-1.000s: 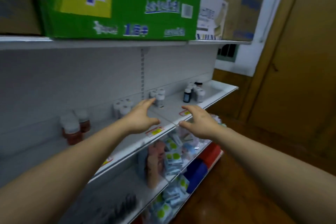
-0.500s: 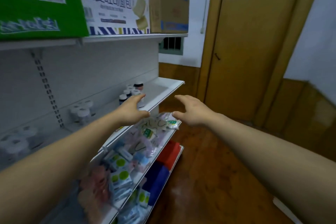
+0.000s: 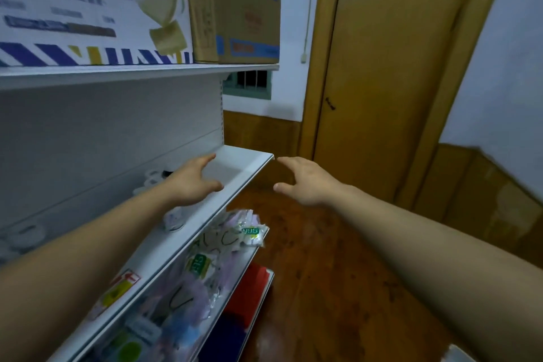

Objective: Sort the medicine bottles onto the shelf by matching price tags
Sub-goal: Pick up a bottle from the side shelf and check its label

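In the head view, the left hand (image 3: 191,184) hovers over the white shelf (image 3: 249,169), its fingers spread, relaxed and holding nothing. The right hand (image 3: 308,181), to the right of the left fingertips and past the shelf corner, is also spread and empty. Blurred medicine bottles (image 3: 152,178) stand just left of the left fingers, by the back panel. A price tag (image 3: 125,285) is on the shelf edge, well below them.

View swung right along the shelf; both grips carried with it.
Left grip (image 3: 192,182) now over the bare far end of the shelf (image 3: 246,160), past the bottles (image 3: 152,179), which are half hidden behind its wrist. Right grip (image 3: 305,181) now clear of the shelf end, above the floor (image 3: 323,273). Green box gone from view; door (image 3: 382,82) now central.
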Tool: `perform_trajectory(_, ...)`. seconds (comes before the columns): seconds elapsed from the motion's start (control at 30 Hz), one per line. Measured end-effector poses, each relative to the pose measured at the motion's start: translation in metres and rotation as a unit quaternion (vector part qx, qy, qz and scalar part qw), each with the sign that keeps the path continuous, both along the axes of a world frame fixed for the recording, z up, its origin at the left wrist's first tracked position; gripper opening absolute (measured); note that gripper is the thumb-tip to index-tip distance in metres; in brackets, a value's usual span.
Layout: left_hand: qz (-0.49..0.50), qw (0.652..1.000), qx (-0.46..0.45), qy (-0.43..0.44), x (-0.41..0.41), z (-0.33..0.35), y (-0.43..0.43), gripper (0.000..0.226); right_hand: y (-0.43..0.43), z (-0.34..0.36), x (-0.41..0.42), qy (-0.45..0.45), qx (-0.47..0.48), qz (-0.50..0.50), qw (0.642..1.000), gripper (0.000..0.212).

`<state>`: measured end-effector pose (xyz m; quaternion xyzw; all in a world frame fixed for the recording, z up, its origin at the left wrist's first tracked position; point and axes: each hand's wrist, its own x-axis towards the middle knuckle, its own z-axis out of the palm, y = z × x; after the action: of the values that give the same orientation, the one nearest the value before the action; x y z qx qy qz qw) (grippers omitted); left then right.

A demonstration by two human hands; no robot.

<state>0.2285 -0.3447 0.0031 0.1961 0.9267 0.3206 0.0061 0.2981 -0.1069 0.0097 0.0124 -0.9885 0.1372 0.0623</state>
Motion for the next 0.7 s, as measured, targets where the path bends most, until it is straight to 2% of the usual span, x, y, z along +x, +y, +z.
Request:
perform_trajectory(0.1,0.01,1.0,-0.023,-0.003,-0.033,-0.009,0.004,0.077,0.018,-0.006,-0.036,-0.015,-0.002,0.005,1.0,0.073)
perform_trajectory(0.33,0.099,0.992,0.012,-0.071,-0.098,-0.036,-0.006,0.081,0.04,-0.022,-0.13,-0.027,0.003,0.09,0.996,0.071)
perform_trajectory(0.4,0.145,0.987,0.001,-0.07,-0.116,-0.041,-0.005,0.065,0.045,-0.024,-0.158,-0.024,0.005,0.122,0.992,0.07)
perform_trajectory(0.47,0.177,0.982,-0.012,-0.058,-0.133,-0.043,-0.003,0.026,0.05,-0.022,-0.186,-0.023,0.006,0.157,0.987,0.069)
perform_trajectory(0.53,0.199,0.978,0.0,-0.06,-0.143,-0.045,0.001,0.024,0.055,-0.019,-0.214,-0.022,0.003,0.189,0.982,0.068)
perform_trajectory(0.6,0.218,0.974,0.002,-0.056,-0.152,-0.044,0.002,0.061,0.057,-0.018,-0.239,-0.024,-0.006,0.215,0.976,0.068)
perform_trajectory(0.63,0.229,0.972,0.002,-0.057,-0.159,-0.048,0.0,0.068,0.056,-0.018,-0.252,-0.025,-0.01,0.229,0.973,0.068)
perform_trajectory(0.7,0.245,0.968,-0.018,-0.048,-0.168,-0.054,-0.004,0.051,0.049,-0.024,-0.276,-0.029,-0.024,0.252,0.967,0.068)
